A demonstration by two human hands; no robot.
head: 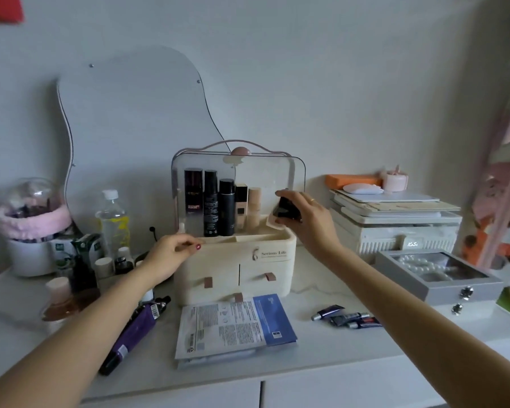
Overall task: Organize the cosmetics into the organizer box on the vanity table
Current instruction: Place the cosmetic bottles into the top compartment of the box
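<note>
A cream organizer box (271,263) with a clear raised lid and small drawers stands mid-table. Several dark and beige bottles (218,204) stand upright in its left part. My right hand (309,222) holds a small black cosmetic item (286,209) over the box's right opening, with a beige piece just below it at the rim. My left hand (171,254) rests on the box's left front corner, fingers curled and holding nothing. Sheet-mask packets (233,328) lie in front of the box. A purple tube (136,328) lies at the left, three small dark tubes (348,318) at the right.
Jars, bottles and a water bottle (112,216) crowd the left, beside a domed holder with a pink band (33,219). A wavy mirror (130,113) leans on the wall. At the right stand a grey jewellery box (442,278) and stacked white boxes (395,219).
</note>
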